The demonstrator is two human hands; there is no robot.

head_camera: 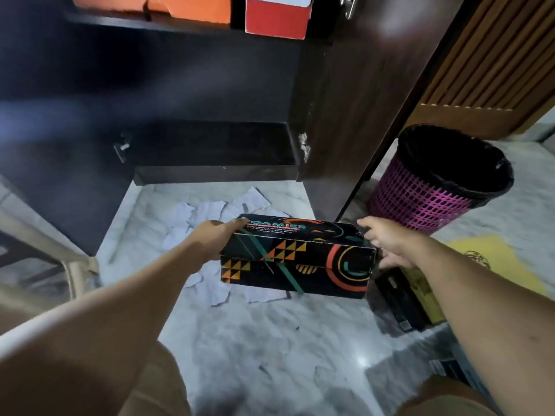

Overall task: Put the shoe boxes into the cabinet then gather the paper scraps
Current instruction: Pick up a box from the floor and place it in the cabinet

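Along the bottom edge of the frame, two knees in brown shorts are seen, and both bare forearms reach up toward the centre. At the centre, a black shoe box with orange triangles, teal stripes and red rings is held clear of the marble floor. Its left end is gripped by the left hand, whose fingers are curled over the top edge of the lid. The right hand is set against the box's right end with its fingers spread; whether the box is actually clasped there cannot be told.

Beneath and behind the box, torn white paper scraps are scattered over the floor. To the lower right, a second black and yellow box is lying on the floor beside a yellow mat. At the right of the frame, a pink mesh waste bin lined with a black bag is standing upright.

Farther back, the dark open cabinet fills the upper half, its lowest shelf lying just above the floor. On the shelf at the top edge, an orange shoe box and a red shoe box are stored side by side.
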